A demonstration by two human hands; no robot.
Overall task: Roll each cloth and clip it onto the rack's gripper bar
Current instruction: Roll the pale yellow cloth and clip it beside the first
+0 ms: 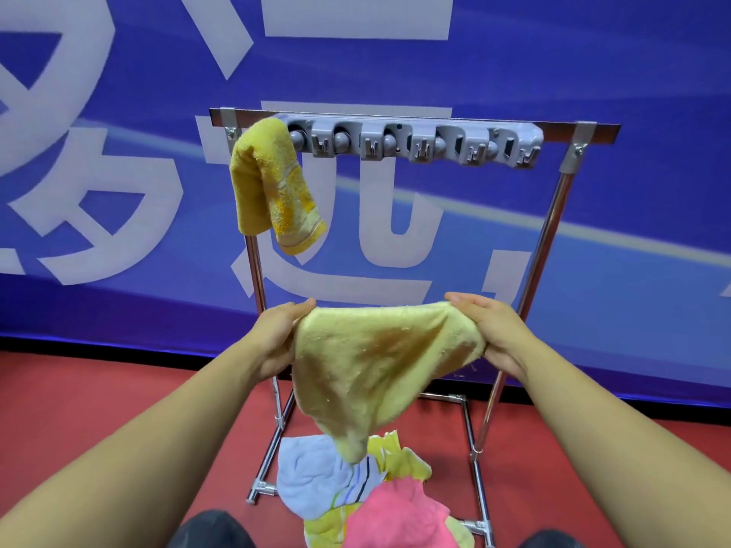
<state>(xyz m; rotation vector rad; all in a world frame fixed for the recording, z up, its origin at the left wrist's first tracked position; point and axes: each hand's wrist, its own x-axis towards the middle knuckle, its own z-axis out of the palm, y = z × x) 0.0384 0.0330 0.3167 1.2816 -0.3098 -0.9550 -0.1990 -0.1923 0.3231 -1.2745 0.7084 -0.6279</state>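
A pale yellow terry cloth is held spread at the centre of the frame, its lower corner drooping toward a heap of blue, yellow and pink cloths on the red floor. Its upper corners are pinched by the left hand and the right hand. Above, a darker yellow rolled towel is clipped at the left end of the grey plastic gripper bar on the chrome tube rack.

Pink cloth cut off below.
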